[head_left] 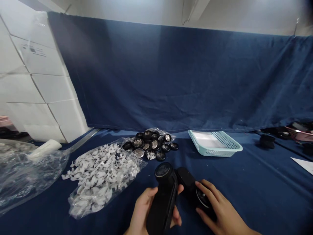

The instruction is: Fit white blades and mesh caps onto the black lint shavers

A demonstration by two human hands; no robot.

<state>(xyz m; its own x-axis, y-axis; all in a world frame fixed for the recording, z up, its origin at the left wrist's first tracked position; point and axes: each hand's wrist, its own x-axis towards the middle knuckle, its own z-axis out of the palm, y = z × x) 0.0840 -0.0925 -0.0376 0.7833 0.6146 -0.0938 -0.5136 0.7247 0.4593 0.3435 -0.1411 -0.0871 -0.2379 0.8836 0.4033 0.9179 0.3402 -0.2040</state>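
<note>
In my left hand [144, 209] is a black lint remover [161, 202], held upright and tilted, its round head toward the top. The fingers wrap around its handle. My right hand [217, 209] curves over the round end of a second black lint remover [186, 179], which lies on the blue cloth just right of the first. Part of that round end, with a shiny rim, shows between thumb and fingers. Beyond both hands lies a heap of round black caps [154, 144], several with perforated metal faces.
Small white plastic parts [105, 173] spill over a clear bag at left. A light blue basket [220, 152] with white contents stands behind my right hand. White boxes [46, 81] are stacked at far left, beside a blue curtain [171, 78]. Black items and a pink basket [300, 134] sit far right.
</note>
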